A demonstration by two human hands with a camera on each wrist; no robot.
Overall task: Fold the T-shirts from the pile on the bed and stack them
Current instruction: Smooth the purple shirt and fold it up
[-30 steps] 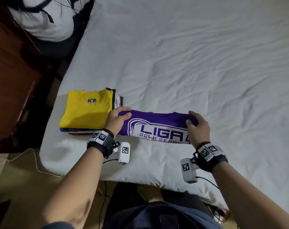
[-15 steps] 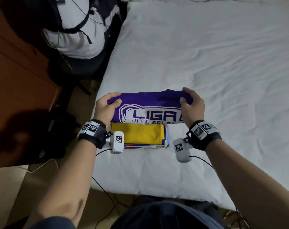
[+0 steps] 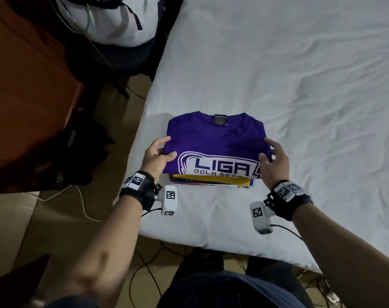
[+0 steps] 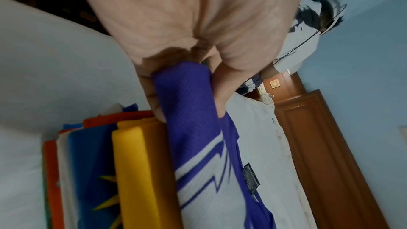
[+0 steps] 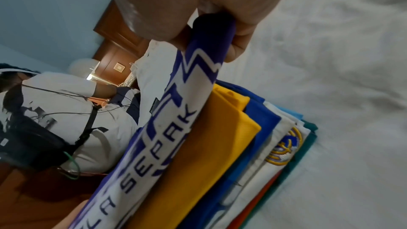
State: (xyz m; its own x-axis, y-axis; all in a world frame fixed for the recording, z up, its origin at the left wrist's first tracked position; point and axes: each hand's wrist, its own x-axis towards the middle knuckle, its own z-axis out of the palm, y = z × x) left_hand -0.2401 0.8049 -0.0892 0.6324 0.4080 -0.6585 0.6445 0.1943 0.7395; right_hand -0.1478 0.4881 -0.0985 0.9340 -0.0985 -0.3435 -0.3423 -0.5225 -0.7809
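Note:
A folded purple T-shirt (image 3: 215, 138) with a white "LIGA BOLA SEPAK" print lies on top of a stack of folded shirts (image 3: 213, 182) near the bed's left front corner; a yellow shirt (image 4: 136, 163) is directly under it. My left hand (image 3: 159, 152) pinches the purple shirt's (image 4: 189, 111) left edge between thumb and fingers. My right hand (image 3: 272, 155) pinches its right edge, thumb on top, and the purple shirt (image 5: 198, 69) runs out of that grip above the yellow shirt (image 5: 211, 138), with blue, white, orange and teal layers below.
The white bed sheet (image 3: 278, 63) spreads wide behind and to the right of the stack. A person in white and dark clothes (image 3: 113, 18) sits beside the bed at upper left. A brown wooden cabinet (image 3: 22, 96) stands left. Cables (image 3: 82, 203) lie on the floor.
Both hands carried the folded purple shirt leftward from the sheet and over the yellow-topped stack; it now lies flat on the stack, collar away from me.

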